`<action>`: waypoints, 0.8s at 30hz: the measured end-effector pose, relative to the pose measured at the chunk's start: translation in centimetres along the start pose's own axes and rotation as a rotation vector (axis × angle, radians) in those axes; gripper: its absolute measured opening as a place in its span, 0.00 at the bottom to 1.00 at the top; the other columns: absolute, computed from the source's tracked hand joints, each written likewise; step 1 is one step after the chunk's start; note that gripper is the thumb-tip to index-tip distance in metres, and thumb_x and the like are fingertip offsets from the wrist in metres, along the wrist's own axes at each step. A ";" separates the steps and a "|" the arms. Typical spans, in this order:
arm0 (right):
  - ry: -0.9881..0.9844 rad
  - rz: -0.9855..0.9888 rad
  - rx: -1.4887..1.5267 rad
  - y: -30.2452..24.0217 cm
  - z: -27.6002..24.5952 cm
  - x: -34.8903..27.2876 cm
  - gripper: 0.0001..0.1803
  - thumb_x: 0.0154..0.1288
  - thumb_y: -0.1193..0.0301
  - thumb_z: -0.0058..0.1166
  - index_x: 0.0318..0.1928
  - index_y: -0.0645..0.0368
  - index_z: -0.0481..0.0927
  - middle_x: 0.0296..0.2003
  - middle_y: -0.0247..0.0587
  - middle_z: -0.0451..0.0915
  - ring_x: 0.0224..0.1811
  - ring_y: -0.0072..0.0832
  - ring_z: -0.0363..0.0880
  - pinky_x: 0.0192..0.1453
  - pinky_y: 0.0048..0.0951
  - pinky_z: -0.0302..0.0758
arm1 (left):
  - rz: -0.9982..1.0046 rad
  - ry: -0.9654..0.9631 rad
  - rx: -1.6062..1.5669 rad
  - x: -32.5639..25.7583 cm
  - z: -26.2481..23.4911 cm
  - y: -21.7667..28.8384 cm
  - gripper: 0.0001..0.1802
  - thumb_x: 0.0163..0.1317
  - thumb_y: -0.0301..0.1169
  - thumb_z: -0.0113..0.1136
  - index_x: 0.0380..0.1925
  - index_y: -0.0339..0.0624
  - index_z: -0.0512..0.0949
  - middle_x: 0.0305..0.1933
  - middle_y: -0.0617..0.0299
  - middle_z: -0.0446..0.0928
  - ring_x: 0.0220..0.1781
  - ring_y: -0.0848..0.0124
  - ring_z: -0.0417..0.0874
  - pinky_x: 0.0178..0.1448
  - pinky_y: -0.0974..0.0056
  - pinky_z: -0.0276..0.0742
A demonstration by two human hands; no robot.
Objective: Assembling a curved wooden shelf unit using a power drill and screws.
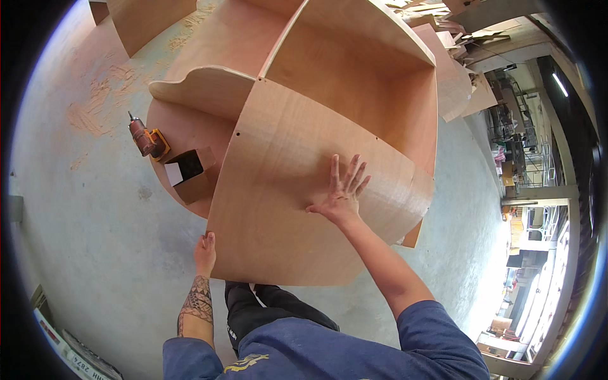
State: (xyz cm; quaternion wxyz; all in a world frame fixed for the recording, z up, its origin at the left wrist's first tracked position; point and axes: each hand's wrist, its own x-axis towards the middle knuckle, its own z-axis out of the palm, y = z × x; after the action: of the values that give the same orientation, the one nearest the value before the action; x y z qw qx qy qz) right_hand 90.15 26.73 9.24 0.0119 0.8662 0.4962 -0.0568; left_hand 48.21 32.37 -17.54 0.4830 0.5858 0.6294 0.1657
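A wide plywood panel (278,209) lies in front of me against a plywood cabinet frame (354,60) with open compartments. Dark screw spots show along the panel's far edge. My left hand (204,254) grips the panel's left edge near its front corner, the fingers partly hidden beneath. My right hand (344,193) rests flat on the panel's face, fingers spread. On the rounded plywood base to the left sit a cordless drill (147,139) with a bit fitted and a small open cardboard box (195,180) with something dark inside.
Sawdust and shavings (98,98) are strewn on the grey floor (82,209) at left. Scrap wood (449,50) is piled at the far right. Another plywood piece (149,25) stands at the far left. Shelving (538,158) lines the right side.
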 end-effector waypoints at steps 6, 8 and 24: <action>0.065 -0.015 0.076 1.9 1.6 0.8 0.98 0.29 0.39 0.91 0.89 0.32 0.24 0.87 0.61 0.14 0.88 0.70 0.08 0.84 0.84 0.23 | -0.010 0.018 -0.010 0.0 0.7 0.9 0.40 0.77 0.67 0.57 0.50 0.34 0.84 0.49 0.38 0.88 0.55 0.42 0.88 0.58 0.47 0.81; 0.069 -0.009 0.078 2.0 2.0 0.9 0.98 0.29 0.39 0.91 0.89 0.30 0.25 0.87 0.60 0.15 0.88 0.70 0.08 0.84 0.85 0.23 | -0.030 0.033 -0.024 -0.5 0.9 1.2 0.40 0.77 0.68 0.57 0.51 0.34 0.84 0.49 0.39 0.88 0.55 0.43 0.89 0.59 0.47 0.81; 0.153 0.003 0.091 2.2 2.9 0.8 0.97 0.24 0.41 0.93 0.90 0.28 0.32 0.89 0.56 0.23 0.90 0.67 0.14 0.84 0.84 0.24 | -0.072 -0.078 0.000 -0.2 -1.2 1.0 0.36 0.71 0.63 0.69 0.44 0.34 0.84 0.45 0.47 0.89 0.50 0.54 0.89 0.56 0.53 0.81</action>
State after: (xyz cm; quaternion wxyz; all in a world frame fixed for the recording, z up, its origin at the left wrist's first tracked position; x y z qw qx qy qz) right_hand 92.20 26.07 6.23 -0.0652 0.8685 0.4911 -0.0129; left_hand 47.76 32.87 -16.09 0.5127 0.5688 0.6307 0.1255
